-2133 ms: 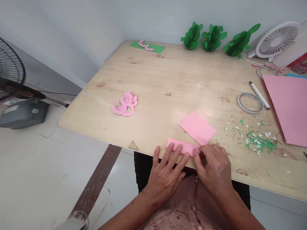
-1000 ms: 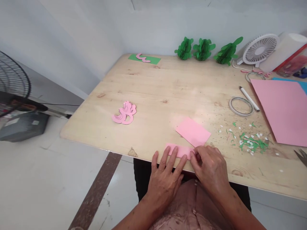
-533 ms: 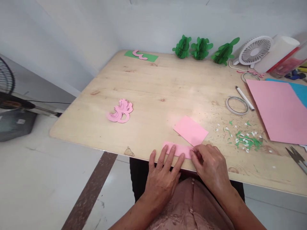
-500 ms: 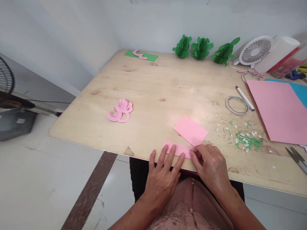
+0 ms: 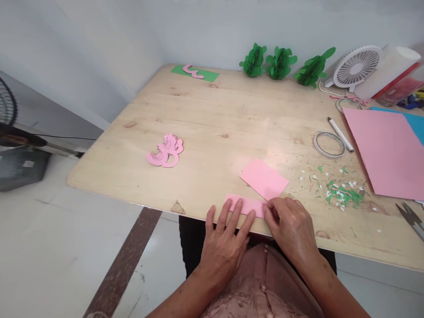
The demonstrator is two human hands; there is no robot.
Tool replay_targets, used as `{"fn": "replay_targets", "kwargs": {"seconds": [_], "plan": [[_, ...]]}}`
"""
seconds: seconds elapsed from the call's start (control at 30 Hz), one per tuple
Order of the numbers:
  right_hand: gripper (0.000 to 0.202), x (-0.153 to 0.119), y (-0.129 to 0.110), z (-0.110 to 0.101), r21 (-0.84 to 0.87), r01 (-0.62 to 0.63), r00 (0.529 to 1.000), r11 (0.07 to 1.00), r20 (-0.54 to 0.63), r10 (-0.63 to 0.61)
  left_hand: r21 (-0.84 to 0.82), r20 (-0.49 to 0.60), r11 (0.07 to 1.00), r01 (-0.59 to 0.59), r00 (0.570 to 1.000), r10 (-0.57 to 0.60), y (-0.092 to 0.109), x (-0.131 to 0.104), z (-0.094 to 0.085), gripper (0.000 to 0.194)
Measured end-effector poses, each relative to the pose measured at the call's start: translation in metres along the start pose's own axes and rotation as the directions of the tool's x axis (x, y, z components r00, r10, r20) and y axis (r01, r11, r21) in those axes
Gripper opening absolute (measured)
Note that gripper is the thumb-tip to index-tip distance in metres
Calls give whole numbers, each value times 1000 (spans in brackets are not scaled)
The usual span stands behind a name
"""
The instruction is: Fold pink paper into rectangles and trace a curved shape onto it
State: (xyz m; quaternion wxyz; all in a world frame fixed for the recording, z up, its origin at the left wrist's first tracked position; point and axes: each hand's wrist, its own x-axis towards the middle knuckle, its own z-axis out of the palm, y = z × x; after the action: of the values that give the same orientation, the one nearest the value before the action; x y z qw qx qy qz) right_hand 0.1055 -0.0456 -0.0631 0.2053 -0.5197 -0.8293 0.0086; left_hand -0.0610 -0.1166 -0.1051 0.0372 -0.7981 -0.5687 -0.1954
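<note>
A narrow strip of pink paper (image 5: 249,206) lies flat along the table's front edge. My left hand (image 5: 227,238) rests on it with the fingers spread, fingertips pressing its left part. At the strip's right end, my right hand (image 5: 291,225) is closed, thumb and forefinger pinching the paper's end. Just beyond the strip lies a pink paper rectangle (image 5: 264,178), its near corner close to my right fingers. Farther left sits a small stack of pink scalloped paper cutouts (image 5: 166,152).
Green and white paper scraps (image 5: 344,194) litter the right side, near scissors (image 5: 410,218), a tape roll (image 5: 329,145), a marker (image 5: 340,134) and large pink sheets (image 5: 387,154). Green folded-paper plants (image 5: 281,64) and a small white fan (image 5: 357,68) stand along the wall. A green strip (image 5: 212,76) lies back left.
The view has shifted slightly. Both hands keep the same place on the pink paper strip, and nothing else has visibly moved.
</note>
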Motion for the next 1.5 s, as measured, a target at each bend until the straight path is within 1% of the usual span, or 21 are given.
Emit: {"fn": "replay_targets", "kwargs": {"seconds": [0.2,0.3,0.43,0.53,0.6,0.7,0.83,1.03,1.13,1.2,1.27,1.4,1.5], "plan": [[24,1,0,0,-17,0,1000,1000,22,0,9,-5,1000,4,1000,-3,1,1,0,54],[22,1,2,0,-2,2,1000,1000,8,-2,19,3,1000,4,1000,-4,1,1,-1,54],[10,-4,4,-3,70,7,998,997,-66,-2,28,7,1000,7,1000,-7,2,2,-1,53],[14,-13,0,-7,107,63,992,992,-118,-50,28,6,1000,8,1000,-8,2,1,0,52],[20,-20,-3,-9,103,140,988,985,-87,-131,25,4,1000,8,1000,-8,2,1,0,51],[29,-29,-7,-7,50,241,970,969,0,-241,19,1,1000,12,1000,-12,2,1,1,52],[38,-34,-1,-8,-48,321,944,946,94,-316,23,9,1000,8,1000,-8,2,1,0,55],[41,-39,25,-25,-85,361,921,929,186,-341,26,21,1000,8,1000,-8,2,2,-1,56],[40,-42,33,-33,-106,368,920,924,182,-346,28,25,1000,8,1000,-9,2,2,-1,55],[39,-42,31,-35,-118,351,932,929,134,-335,28,18,1000,10,1000,-11,3,2,0,55],[39,-40,26,-32,-113,341,938,933,106,-330,29,13,1000,10,1000,-10,3,1,0,54],[41,-37,14,-20,-73,351,929,934,149,-338,28,13,1000,10,1000,-10,3,2,0,53],[42,-37,13,-14,-80,361,924,929,162,-345,36,17,999,4,1000,-5,3,2,-1,53]]}}
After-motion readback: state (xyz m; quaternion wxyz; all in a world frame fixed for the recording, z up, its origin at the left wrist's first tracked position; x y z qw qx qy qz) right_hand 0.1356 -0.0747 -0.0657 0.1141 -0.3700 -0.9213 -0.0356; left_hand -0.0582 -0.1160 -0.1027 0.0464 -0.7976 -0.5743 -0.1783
